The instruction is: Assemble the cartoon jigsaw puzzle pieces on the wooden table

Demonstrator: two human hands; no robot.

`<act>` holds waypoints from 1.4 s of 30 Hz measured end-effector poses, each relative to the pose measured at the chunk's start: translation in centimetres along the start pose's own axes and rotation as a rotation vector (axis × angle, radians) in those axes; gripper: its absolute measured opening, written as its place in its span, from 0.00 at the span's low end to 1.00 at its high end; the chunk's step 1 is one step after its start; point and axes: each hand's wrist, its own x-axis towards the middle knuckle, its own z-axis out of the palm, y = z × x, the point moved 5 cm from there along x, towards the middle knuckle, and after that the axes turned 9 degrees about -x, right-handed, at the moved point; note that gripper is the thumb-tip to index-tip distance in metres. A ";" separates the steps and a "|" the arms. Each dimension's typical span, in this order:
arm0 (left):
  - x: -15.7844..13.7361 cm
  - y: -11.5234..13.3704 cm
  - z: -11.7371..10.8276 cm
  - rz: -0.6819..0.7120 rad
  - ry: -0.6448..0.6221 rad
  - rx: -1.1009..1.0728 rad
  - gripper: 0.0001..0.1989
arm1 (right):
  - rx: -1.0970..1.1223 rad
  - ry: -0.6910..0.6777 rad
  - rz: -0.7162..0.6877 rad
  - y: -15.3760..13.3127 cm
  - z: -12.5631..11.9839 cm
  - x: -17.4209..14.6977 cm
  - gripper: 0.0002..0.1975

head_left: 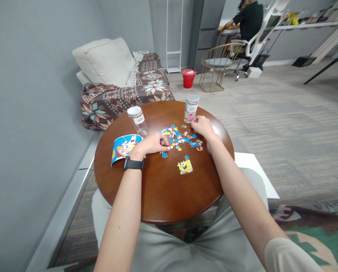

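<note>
Loose jigsaw puzzle pieces in blue, yellow and pink lie spread over the round wooden table. My left hand, with a black watch on its wrist, is at the left edge of the pieces, fingers curled and thumb near the fingertips. Whatever they hold is too small to make out. At the right of the pile, my right hand has its fingers bent together close to the base of a full lidded jar; its fingertips are partly hidden. Nearer me lies a joined yellow cartoon-face section.
A clear lidded jar stands at the left, behind a curved picture sheet. Beyond the table are a blanket-covered sofa, a red bin, a gold-framed chair and a seated person at a counter.
</note>
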 end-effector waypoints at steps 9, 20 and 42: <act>0.0 0.0 0.0 -0.031 0.016 0.027 0.10 | 0.007 0.000 0.000 -0.1 -0.1 0.0 0.09; 0.2 0.8 0.9 -0.008 -0.046 -0.021 0.07 | 0.025 0.008 -0.001 0.1 0.0 0.2 0.08; 0.3 1.3 1.1 -0.267 0.217 -0.891 0.11 | 0.681 -0.689 -0.631 -6.0 2.1 -3.5 0.10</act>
